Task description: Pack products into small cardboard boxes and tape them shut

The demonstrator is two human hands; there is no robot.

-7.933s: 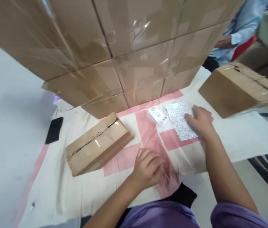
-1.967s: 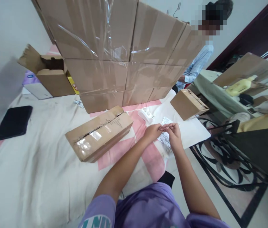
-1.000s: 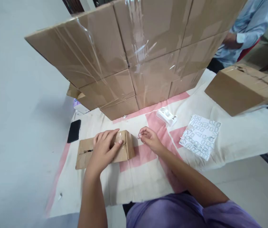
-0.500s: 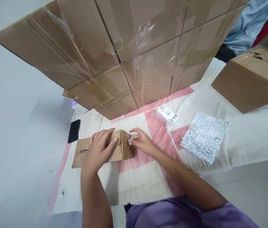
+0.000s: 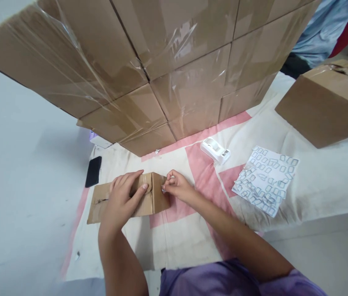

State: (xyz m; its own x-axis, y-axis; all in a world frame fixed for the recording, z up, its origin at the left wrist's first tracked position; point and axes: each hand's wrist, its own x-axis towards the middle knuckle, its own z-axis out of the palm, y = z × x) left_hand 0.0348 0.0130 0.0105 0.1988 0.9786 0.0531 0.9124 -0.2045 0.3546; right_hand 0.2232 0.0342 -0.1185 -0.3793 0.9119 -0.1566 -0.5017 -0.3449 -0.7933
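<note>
A small brown cardboard box (image 5: 160,200) lies on the cloth in front of me. My left hand (image 5: 118,201) is closed over it, fingers across its far edge and thumb on its top near a torn slit. At the box's right end face, my right hand (image 5: 178,188) pinches a small whitish sticker-like piece (image 5: 163,189) between thumb and forefinger. The piece is against or very near that face; I cannot tell whether it is stuck. To the right lie sheets of small outlined stickers (image 5: 266,179).
A wall of taped cardboard boxes (image 5: 192,88) stands behind. A white plastic device (image 5: 215,151) lies before it. At left are a black phone (image 5: 93,172) and a purple-white pack (image 5: 100,139). Another carton (image 5: 321,111) sits at right, with a person's blue clothing (image 5: 330,33) beyond.
My right hand has moved slightly left, bringing the small piece up to the box's end face, and its fingers have curled in more. My left hand stays on the box. The view has shifted slightly.
</note>
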